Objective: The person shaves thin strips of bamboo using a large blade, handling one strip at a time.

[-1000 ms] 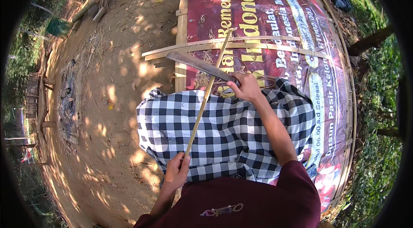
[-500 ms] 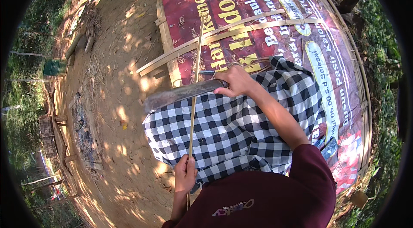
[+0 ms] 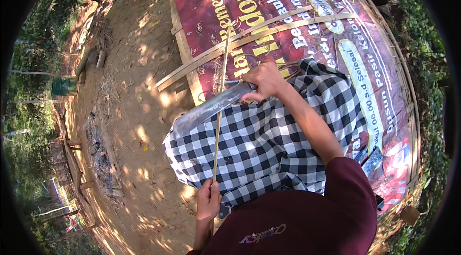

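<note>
My right hand (image 3: pixel 265 81) is closed round the grip of a machete (image 3: pixel 206 110), whose wide grey blade points left and toward me. The blade crosses a long, thin bamboo strip (image 3: pixel 217 144) over my lap. Pinched in my left hand (image 3: pixel 208 200), the strip's near part passes down beside my body. Its far end reaches over a maroon printed banner (image 3: pixel 201 38). A black-and-white checked cloth (image 3: pixel 254 135) is draped over my legs below the blade. The machete's grip is mostly hidden by my fingers.
Two flat bamboo slats (image 3: pixel 192 66) lie across the banner, jutting past its wooden edge strip (image 3: pixel 186 58). Curled shavings are scattered on the banner. Bare soil (image 3: pixel 139 96) stretches to the left, with a charred patch (image 3: pixel 100 151). A blue object (image 3: pixel 372 161) lies by my right elbow.
The machete blade has tilted more steeply, its tip swinging toward me and slightly right. The bamboo strip leans a little further right at its far end. Both hands keep their holds.
</note>
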A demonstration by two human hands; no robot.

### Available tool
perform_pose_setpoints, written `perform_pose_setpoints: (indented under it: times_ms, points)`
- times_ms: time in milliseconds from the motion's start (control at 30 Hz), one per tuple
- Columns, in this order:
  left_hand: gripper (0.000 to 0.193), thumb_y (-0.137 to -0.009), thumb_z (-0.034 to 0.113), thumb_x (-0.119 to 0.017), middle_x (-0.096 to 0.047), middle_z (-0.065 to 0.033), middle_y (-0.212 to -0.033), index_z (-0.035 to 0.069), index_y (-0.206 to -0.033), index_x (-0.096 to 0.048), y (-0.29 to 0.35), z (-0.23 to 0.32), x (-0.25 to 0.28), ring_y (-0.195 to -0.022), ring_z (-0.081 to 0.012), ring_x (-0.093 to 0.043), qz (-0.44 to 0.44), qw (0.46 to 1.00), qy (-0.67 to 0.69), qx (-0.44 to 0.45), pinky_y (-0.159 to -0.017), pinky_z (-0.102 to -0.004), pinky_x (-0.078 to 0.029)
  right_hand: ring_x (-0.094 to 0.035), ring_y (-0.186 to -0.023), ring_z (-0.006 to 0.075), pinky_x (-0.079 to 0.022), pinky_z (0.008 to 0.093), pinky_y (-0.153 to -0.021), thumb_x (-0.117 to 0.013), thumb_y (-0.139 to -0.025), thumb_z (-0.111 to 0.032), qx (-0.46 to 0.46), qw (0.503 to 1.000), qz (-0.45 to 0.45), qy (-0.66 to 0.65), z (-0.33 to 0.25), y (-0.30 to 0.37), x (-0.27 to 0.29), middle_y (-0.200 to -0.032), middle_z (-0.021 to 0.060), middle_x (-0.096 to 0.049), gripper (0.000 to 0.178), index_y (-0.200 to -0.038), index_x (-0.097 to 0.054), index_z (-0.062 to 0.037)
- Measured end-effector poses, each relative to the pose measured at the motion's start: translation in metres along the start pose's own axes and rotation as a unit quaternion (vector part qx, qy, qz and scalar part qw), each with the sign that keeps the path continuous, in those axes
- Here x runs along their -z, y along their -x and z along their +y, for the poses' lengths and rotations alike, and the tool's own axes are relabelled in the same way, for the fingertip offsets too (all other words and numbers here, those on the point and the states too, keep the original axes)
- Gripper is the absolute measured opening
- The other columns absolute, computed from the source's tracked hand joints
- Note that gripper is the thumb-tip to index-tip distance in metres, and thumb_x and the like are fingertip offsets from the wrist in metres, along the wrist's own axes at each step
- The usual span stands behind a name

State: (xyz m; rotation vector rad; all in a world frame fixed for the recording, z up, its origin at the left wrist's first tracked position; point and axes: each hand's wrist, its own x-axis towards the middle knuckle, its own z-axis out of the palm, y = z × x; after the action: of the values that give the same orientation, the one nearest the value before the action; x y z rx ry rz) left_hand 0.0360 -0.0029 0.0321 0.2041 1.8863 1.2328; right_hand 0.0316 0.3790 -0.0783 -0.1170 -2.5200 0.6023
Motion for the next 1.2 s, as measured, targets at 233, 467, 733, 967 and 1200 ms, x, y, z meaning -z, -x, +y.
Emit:
perform_pose_setpoints:
  times_ms: [233, 467, 733, 967, 1200]
  points:
    - [0.026, -0.099, 0.019, -0.052, -0.040, 0.0057, -0.058, 0.002, -0.079, -0.049, 0.031, -0.008, 0.004, -0.051, -0.0018, -0.036, -0.058, 0.987, -0.149, -0.032, -0.045, -0.0225, -0.028, -0.064, -0.056, 0.0317, -0.047, 0.0432, -0.054, -0.052, -0.090, -0.056, -0.443, 0.876, 0.133, -0.138, 0.065, 0.010, 0.019, -0.057, 0.0173, -0.061, 0.062, -0.079, -0.069, 0.0025]
    - [0.031, -0.101, 0.026, -0.049, -0.040, 0.0042, -0.057, 0.003, -0.080, -0.050, -0.009, 0.033, -0.009, -0.049, -0.0022, -0.033, -0.013, 0.998, -0.024, -0.062, -0.045, -0.0217, -0.027, -0.054, -0.048, 0.0308, -0.041, 0.0382, -0.050, -0.057, -0.090, -0.049, -0.330, 0.928, 0.092, -0.144, 0.007, -0.004, 0.009, -0.051, 0.0146, -0.052, 0.051, -0.073, -0.063, -0.0001]
    - [0.035, -0.103, 0.028, -0.041, -0.035, 0.0056, -0.052, 0.004, -0.081, -0.052, -0.044, 0.048, -0.003, -0.046, -0.0015, -0.030, 0.066, 0.992, -0.022, -0.103, -0.043, -0.0205, -0.024, -0.042, -0.045, 0.0129, -0.033, 0.0343, -0.046, -0.050, -0.096, -0.047, -0.372, 0.871, 0.170, -0.271, 0.031, 0.006, -0.021, -0.048, 0.0042, -0.046, 0.059, -0.067, -0.057, 0.0032]
    - [0.027, -0.100, 0.024, -0.052, -0.038, 0.0083, -0.056, 0.005, -0.081, -0.052, -0.056, 0.055, -0.006, -0.049, -0.0001, -0.031, 0.127, 0.983, -0.080, -0.103, -0.044, -0.0201, -0.023, -0.038, -0.045, 0.0047, -0.029, 0.0266, -0.043, -0.053, -0.097, -0.040, -0.294, 0.839, 0.162, -0.429, -0.006, 0.001, -0.005, -0.048, -0.0024, -0.041, 0.048, -0.070, -0.057, -0.0007]
    - [0.019, -0.095, 0.018, -0.060, -0.042, 0.0082, -0.058, 0.000, -0.089, -0.057, -0.074, 0.063, -0.026, -0.053, 0.0006, -0.032, 0.148, 0.960, -0.180, -0.158, -0.045, -0.0207, -0.023, -0.058, -0.044, 0.0116, -0.041, 0.0266, -0.046, -0.068, -0.087, -0.035, -0.192, 0.902, 0.089, -0.376, -0.043, 0.001, 0.006, -0.048, 0.0049, -0.058, 0.033, -0.081, -0.067, -0.0027]
